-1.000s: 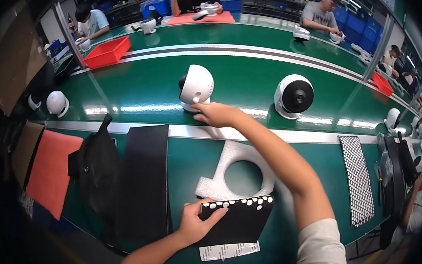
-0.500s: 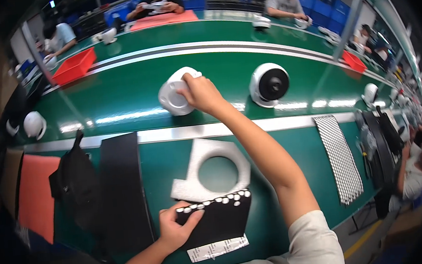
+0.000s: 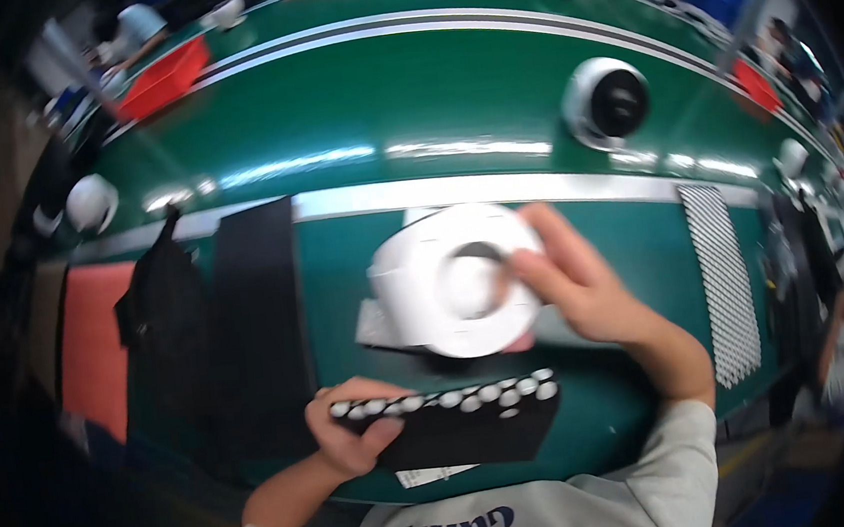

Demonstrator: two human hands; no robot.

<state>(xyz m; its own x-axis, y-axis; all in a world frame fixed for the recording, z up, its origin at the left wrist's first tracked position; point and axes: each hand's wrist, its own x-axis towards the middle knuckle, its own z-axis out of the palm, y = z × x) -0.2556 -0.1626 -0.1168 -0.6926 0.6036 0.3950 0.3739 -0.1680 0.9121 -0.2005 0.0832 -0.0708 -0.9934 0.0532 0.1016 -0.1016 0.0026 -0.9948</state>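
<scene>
My right hand [image 3: 584, 284] grips a white rounded plastic housing [image 3: 414, 289] at its right edge, fingers reaching to the round hole in its face. The housing is above the white foam holder [image 3: 375, 323], which it mostly hides; whether they touch I cannot tell. My left hand [image 3: 352, 440] pinches the left end of a black sheet [image 3: 468, 442] with white round pads along its top edge. Thumb in front, fingers behind, it keeps the sheet tilted near my body. A printed white strip [image 3: 431, 476] shows below the sheet.
Farther right on the green bench stands a white unit with a black round front [image 3: 609, 102]. A sheet of white dots [image 3: 719, 278] lies at right. To the left are a black mat [image 3: 259, 298], a black bag [image 3: 154, 297] and a salmon sheet [image 3: 99, 352]. People work beyond.
My right hand has brought the white housing from the far bench back toward me, over the foam holder. The left hand still holds the black sheet. The view has tipped downward.
</scene>
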